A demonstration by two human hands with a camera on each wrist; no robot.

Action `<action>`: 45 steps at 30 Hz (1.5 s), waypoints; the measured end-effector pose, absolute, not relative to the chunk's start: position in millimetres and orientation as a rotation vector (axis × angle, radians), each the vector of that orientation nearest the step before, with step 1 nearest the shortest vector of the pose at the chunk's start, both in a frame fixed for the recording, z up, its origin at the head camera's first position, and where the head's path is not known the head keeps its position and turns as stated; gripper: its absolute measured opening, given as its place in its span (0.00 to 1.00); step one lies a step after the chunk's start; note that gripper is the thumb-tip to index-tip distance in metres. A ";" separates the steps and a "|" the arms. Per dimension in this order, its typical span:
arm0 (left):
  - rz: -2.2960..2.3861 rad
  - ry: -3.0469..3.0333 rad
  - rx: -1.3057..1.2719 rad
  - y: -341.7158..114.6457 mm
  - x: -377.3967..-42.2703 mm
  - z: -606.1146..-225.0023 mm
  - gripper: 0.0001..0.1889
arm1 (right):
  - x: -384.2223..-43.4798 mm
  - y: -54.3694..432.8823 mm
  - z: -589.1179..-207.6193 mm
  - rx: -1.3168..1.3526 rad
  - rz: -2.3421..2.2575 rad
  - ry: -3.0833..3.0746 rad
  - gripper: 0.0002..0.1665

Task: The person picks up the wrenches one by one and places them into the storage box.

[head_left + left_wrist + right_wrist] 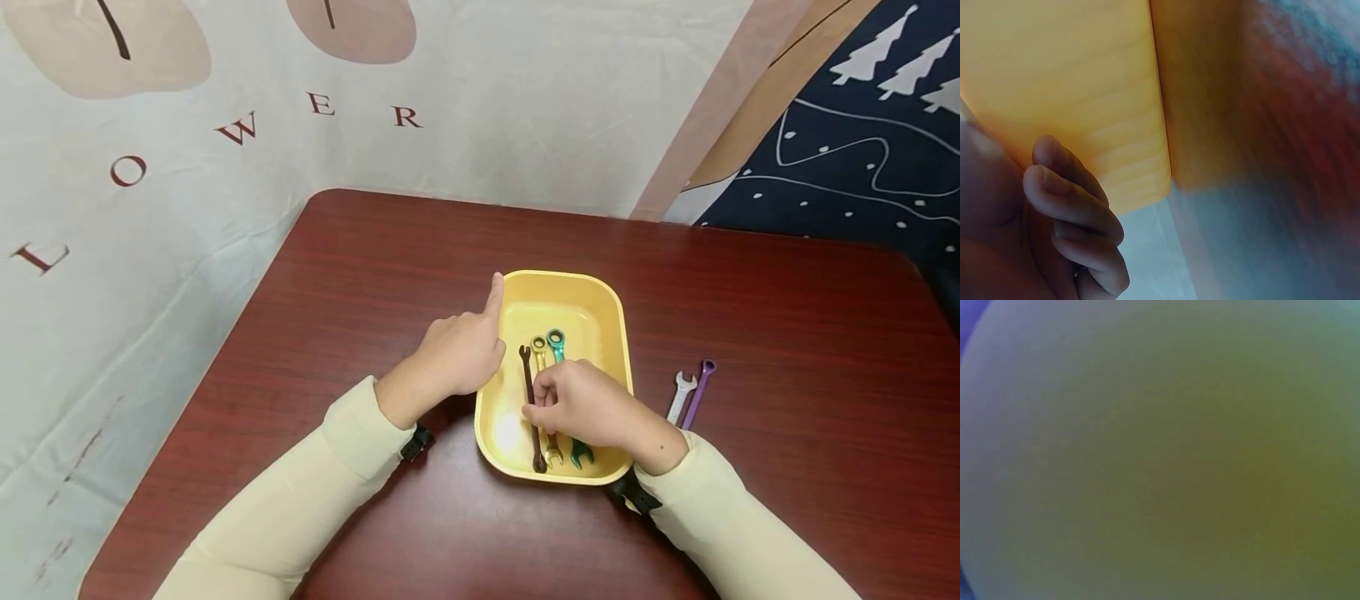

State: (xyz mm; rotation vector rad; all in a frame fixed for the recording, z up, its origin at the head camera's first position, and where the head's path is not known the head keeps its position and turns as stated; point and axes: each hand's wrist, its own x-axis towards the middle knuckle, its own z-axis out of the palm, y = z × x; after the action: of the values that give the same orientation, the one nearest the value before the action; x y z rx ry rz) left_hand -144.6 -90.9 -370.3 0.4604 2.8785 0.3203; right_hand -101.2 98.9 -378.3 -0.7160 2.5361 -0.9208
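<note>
A yellow plastic bin (617,333) sits on the table with three combination wrenches lying lengthwise inside. My left hand (463,350) holds its left rim, one finger stretched along the edge toward the far corner. In the left wrist view, that hand's other fingers (1079,212) curl beside the bin's outer wall (1104,81). Reaching in over the right rim, my right hand (585,404) pinches the dark brown wrench (527,367) between thumb and finger. A gold wrench (540,346) and a teal wrench (557,340) lie beside it, their middles hidden under the hand.
Right of the bin, a silver wrench (680,396) and a purple wrench (701,396) lie on the dark red table (390,267), partly behind the right sleeve. A printed cloth (525,108) hangs behind the table. The right wrist view is a yellowish blur.
</note>
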 end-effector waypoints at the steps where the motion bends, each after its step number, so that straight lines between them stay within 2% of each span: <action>1: 0.322 2.878 0.461 -91.0 -144.6 -370.2 0.45 | -100.9 98.8 -378.3 -0.715 -0.918 2.539 0.17; 45: 0.318 2.869 0.453 -90.3 -145.6 -369.5 0.44 | -98.7 95.0 -381.2 -0.627 -0.617 2.681 0.26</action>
State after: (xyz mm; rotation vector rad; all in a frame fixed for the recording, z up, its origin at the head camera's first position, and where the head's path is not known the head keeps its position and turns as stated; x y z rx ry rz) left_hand -145.6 -90.3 -369.5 0.4529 2.8687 0.3176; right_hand -98.7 95.0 -381.2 -0.6269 2.6807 -0.6174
